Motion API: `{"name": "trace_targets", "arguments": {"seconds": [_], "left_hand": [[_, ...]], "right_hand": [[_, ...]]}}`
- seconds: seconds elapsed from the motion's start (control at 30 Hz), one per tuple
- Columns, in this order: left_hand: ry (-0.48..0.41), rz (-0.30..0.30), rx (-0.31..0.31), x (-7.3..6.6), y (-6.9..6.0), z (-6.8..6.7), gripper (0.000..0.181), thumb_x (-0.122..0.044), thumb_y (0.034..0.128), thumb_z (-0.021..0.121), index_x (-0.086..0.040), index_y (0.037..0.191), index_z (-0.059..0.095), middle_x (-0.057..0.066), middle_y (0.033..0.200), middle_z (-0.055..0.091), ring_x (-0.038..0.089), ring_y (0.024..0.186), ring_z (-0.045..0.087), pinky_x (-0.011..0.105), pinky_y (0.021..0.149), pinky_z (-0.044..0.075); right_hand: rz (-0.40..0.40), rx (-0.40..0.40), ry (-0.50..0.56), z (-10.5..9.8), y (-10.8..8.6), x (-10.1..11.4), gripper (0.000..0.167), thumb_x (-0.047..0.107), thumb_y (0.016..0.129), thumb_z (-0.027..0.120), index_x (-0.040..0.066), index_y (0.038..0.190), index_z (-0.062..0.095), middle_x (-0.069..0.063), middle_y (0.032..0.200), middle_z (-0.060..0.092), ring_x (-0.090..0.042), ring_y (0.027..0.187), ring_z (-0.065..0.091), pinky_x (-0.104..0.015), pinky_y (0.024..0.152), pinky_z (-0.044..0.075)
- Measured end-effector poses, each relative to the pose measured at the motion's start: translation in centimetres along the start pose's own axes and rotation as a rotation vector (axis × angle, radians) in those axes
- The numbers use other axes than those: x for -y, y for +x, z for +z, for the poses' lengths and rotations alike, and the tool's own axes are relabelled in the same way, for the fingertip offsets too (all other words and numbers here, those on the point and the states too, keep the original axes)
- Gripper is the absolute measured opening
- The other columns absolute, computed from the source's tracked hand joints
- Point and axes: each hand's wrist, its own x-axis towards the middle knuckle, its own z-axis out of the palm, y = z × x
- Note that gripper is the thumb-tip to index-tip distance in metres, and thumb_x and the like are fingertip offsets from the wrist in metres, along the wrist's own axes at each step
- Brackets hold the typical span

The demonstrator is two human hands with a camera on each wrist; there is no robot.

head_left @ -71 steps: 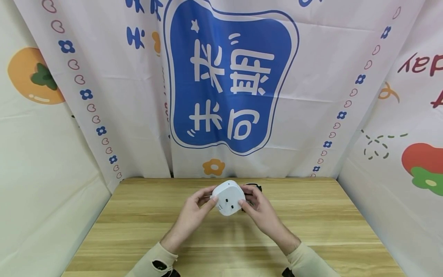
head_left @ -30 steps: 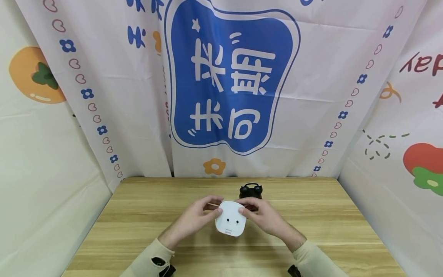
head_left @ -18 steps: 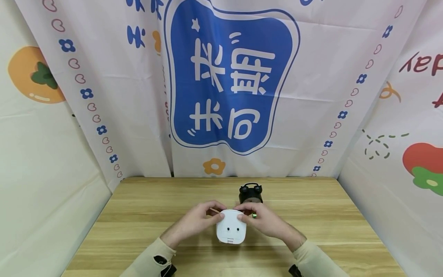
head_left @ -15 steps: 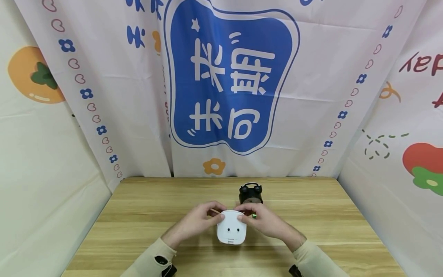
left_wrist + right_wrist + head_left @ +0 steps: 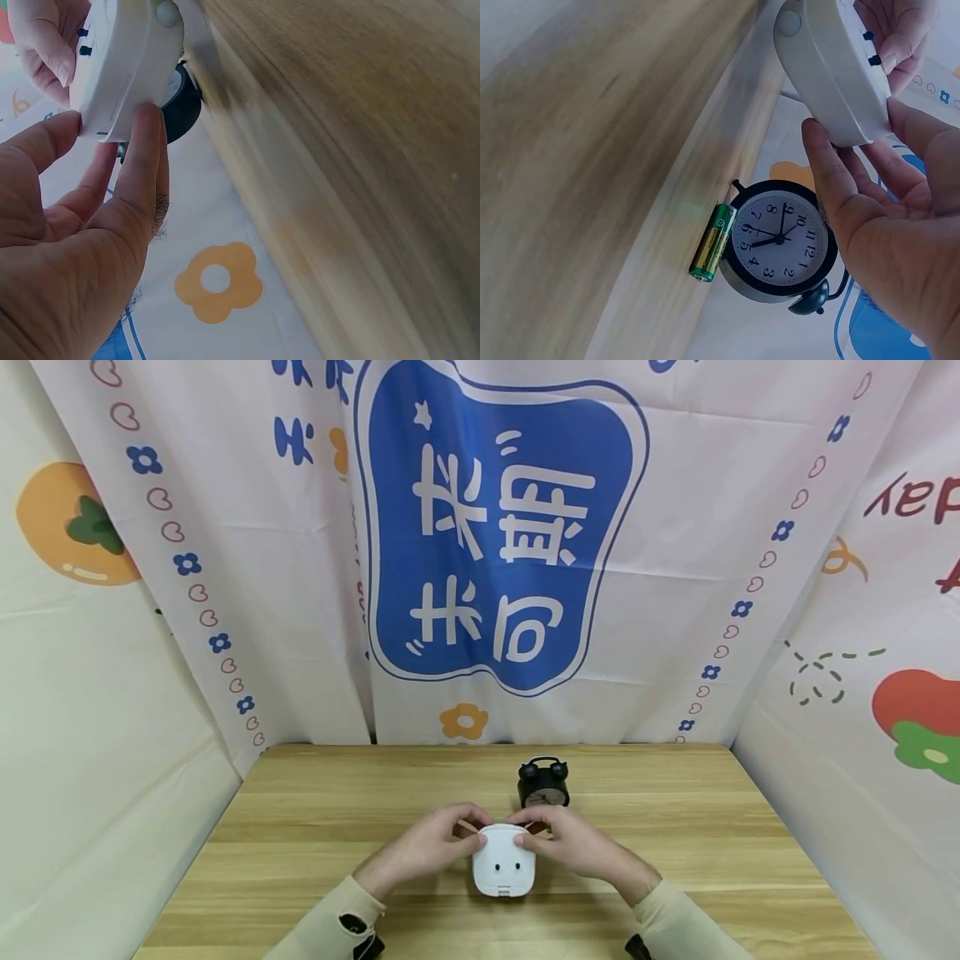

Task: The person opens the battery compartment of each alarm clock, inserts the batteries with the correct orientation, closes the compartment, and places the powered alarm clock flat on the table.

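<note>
In the head view, the left hand (image 5: pixel 427 847) and right hand (image 5: pixel 577 847) pinch the white device (image 5: pixel 504 852) between them, from its ten and two o'clock corners, thumbs on the near face, other fingers partly hidden behind. Two dark dots mark that face; the print at its six o'clock edge is too small to read. Whether its lower edge touches the table (image 5: pixel 315 835) cannot be told. The clock (image 5: pixel 543 785) stands at one o'clock from the device, its base covered by the right hand. Both sleeves (image 5: pixel 678 927) run off the bottom edge.

In the left wrist view, the top edge cuts off the device; the dots show as short pegs. The left hand grips its lower end. Only part of the right hand appears, towards eleven o'clock. The clock, at four o'clock from the device, is mostly hidden.

In the right wrist view, the device is again cropped above, the right hand gripping its lower end. A green battery (image 5: pixel 713 242) sits at the clock's nine o'clock; its label is illegible.
</note>
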Motion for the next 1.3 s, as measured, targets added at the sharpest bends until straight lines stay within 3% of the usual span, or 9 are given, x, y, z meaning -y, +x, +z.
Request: {"name": "trace_targets", "arguments": {"seconds": [0.4, 0.67, 0.87, 1.03, 1.3], "left_hand": [[-0.014, -0.022, 0.005, 0.2, 0.2, 0.2, 0.03, -0.018, 0.1152, 0.075, -0.005, 0.142, 0.076, 0.018, 0.148, 0.078, 0.038, 0.13, 0.08, 0.051, 0.107, 0.073], [0.012, -0.034, 0.0, 0.2, 0.4, 0.0, 0.03, -0.02, 0.1166, 0.073, -0.006, 0.143, 0.076, 0.017, 0.146, 0.079, 0.037, 0.13, 0.08, 0.051, 0.106, 0.074], [0.035, -0.052, 0.003, 0.5, 0.7, -0.2, 0.03, -0.022, 0.118, 0.072, -0.008, 0.143, 0.076, 0.015, 0.145, 0.079, 0.034, 0.129, 0.08, 0.046, 0.103, 0.074], [0.049, -0.066, -0.003, 0.9, 0.9, -0.3, 0.029, -0.023, 0.1189, 0.07, -0.007, 0.143, 0.076, 0.014, 0.143, 0.08, 0.033, 0.129, 0.079, 0.051, 0.104, 0.073], [0.079, -0.086, -0.019, 1.0, 1.0, -0.2, 0.03, -0.025, 0.1198, 0.069, -0.007, 0.142, 0.077, 0.014, 0.14, 0.081, 0.034, 0.131, 0.078, 0.058, 0.109, 0.07]], "right_hand": [[-0.01, -0.007, -0.021, 0.2, 0.1, -0.2, 0.031, 0.024, 0.118, 0.073, 0.01, 0.145, 0.08, -0.013, 0.147, 0.081, -0.034, 0.129, 0.079, -0.04, 0.107, 0.068], [-0.034, -0.085, -0.177, 0.4, 0.0, 0.2, 0.03, 0.023, 0.115, 0.079, 0.007, 0.141, 0.08, -0.011, 0.139, 0.081, -0.033, 0.126, 0.082, -0.043, 0.104, 0.074], [-0.06, -0.095, -0.303, 0.4, -0.3, 0.5, 0.033, 0.02, 0.113, 0.082, 0.005, 0.142, 0.078, -0.014, 0.142, 0.08, -0.034, 0.128, 0.081, -0.043, 0.101, 0.075], [-0.123, -0.09, -0.467, 0.4, -0.6, 0.6, 0.042, 0.025, 0.11, 0.086, 0.006, 0.146, 0.076, -0.011, 0.147, 0.08, -0.03, 0.133, 0.079, -0.044, 0.109, 0.072], [-0.089, -0.044, -0.536, 0.9, -0.9, 0.3, 0.071, 0.039, 0.095, 0.099, 0.01, 0.155, 0.073, -0.01, 0.159, 0.074, -0.03, 0.144, 0.075, -0.051, 0.121, 0.067]]}}
